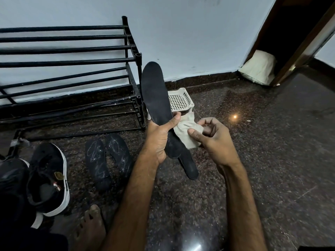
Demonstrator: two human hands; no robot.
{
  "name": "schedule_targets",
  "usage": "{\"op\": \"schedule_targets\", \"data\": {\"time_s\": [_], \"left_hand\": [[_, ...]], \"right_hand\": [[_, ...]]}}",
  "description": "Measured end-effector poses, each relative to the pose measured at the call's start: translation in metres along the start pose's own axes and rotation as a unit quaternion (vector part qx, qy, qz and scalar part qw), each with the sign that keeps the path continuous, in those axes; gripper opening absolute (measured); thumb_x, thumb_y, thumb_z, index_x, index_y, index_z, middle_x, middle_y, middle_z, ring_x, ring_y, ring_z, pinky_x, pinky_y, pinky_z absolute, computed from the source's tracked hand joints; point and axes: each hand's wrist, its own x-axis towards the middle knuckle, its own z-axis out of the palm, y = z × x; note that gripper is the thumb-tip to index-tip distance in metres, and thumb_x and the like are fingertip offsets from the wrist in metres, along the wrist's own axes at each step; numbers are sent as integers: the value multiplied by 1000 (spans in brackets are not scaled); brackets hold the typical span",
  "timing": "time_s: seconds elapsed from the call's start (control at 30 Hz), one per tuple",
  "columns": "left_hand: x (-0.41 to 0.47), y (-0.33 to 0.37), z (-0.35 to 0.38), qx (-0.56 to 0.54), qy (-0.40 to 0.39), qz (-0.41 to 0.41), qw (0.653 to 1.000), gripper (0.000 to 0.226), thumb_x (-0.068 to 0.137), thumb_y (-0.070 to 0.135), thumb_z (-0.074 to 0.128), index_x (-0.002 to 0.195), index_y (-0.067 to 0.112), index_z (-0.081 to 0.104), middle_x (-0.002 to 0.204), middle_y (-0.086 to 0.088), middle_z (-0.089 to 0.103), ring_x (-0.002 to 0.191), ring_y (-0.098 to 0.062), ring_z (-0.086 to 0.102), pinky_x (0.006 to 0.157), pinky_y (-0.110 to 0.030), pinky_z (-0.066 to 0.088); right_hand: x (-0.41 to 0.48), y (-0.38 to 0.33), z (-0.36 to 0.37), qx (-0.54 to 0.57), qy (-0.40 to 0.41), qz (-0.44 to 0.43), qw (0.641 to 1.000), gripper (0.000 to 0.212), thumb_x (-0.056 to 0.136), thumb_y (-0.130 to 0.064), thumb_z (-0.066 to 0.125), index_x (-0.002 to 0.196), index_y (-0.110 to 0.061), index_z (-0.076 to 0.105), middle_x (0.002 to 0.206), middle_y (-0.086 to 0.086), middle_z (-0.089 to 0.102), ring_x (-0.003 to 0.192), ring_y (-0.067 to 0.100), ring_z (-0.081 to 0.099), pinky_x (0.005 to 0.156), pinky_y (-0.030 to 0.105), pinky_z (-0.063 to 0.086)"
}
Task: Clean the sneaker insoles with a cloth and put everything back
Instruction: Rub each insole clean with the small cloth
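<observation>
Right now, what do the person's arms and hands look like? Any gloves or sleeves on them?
No gloves, and no sleeves in view. The left hand and right hand are bare, and so are the left forearm and right forearm down to the picture's edge. I see no watch, ring or bracelet. The forearms have fine hair.

Pretty dim indoors, small warm glare on the glossy floor [235, 116] toward 3 o'clock, fisheye bowing the edges, softer at 6.

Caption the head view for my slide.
Left hand holds up an insole; right hand pinches a cloth.
</observation>
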Motion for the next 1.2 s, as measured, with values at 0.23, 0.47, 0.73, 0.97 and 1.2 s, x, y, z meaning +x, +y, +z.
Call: {"op": "schedule_targets", "data": {"time_s": [0.23,0.47,0.73,0.97,1.2], "left_hand": [[2,-3,-2,4,12,-2,1000,68,75,2,79,135,-6,48,123,-23,65,109,-36,66,86,-46,56],[-2,3,1,-26,4,-37,999,30,91,11,66,116,-4,60,90,-15,69,84,-30,66,78,-43,59],[-3,13,-4,-6,-33,-96,995,80,89,71,43,110,-3,67,120,-31,62,115,-51,58,94,-69,46],[4,13,-12,-53,4,-78,996,84,92,74,14,110,9,64,83,-15,69,83,-29,70,90,-54,53],[5,7,-17,-129,-34,-71,988,74,97,67,25,117,6,63,96,-20,70,108,-39,62,112,-58,35]], "right_hand": [[-4,-3,-10,-77,-50,-55,994,50,87,-2,71,125,-28,52,93,7,68,73,11,63,63,30,51],[-3,-10,-12,-185,-70,-81,977,20,87,-10,72,100,-25,74,108,-8,72,87,9,64,76,35,52],[-2,-9,-11,-227,47,-63,971,37,84,0,72,110,-26,71,99,-8,72,87,8,65,85,33,58],[1,-6,-10,-219,101,-54,969,27,82,-10,75,104,-25,70,107,-13,70,101,7,65,92,37,56],[0,-8,-1,-193,169,-58,965,18,76,-18,79,89,-23,68,113,-12,56,111,8,55,98,46,50]]}}
